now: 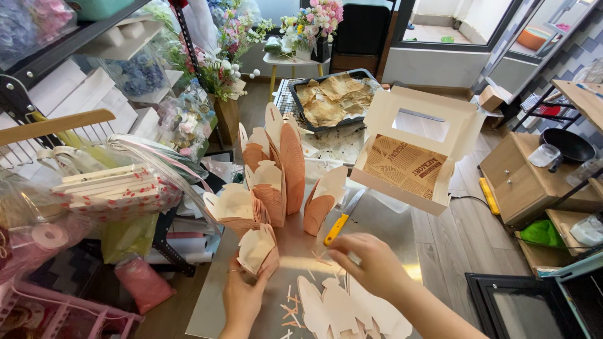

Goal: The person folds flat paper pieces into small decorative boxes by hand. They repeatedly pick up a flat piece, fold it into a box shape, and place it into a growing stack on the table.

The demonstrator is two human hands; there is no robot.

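Folded paper boxes [276,179]: a cluster of about half a dozen terracotta-and-cream scalloped pieces stands upright near the middle of the metal worktable [377,232], toward its left edge; these look finished, their insides appearing empty.

Box in hand [257,248]: one more, same kind, gripped from below by the left hand [242,295], fingers curled around its base, at the near left of the table. By my reckoning, it is partly formed.

Flat die-cut blanks [342,311]: a fanned stack of cream pieces lying at the near edge, not yet folded; several remain. The right hand [370,263] hovers just above them, fingers loosely bent, gripping nothing that I can make out.

Paper offcuts [292,307]: thin strips scattered between the hands.

Yellow-handled utility knife [339,226]: lying beside the standing boxes.

White window-lid cake box [411,154]: open at the right edge, lined with brown printed paper, otherwise empty.

Dark baking tray [333,97]: at the far end, holding crumpled, browned parchment.
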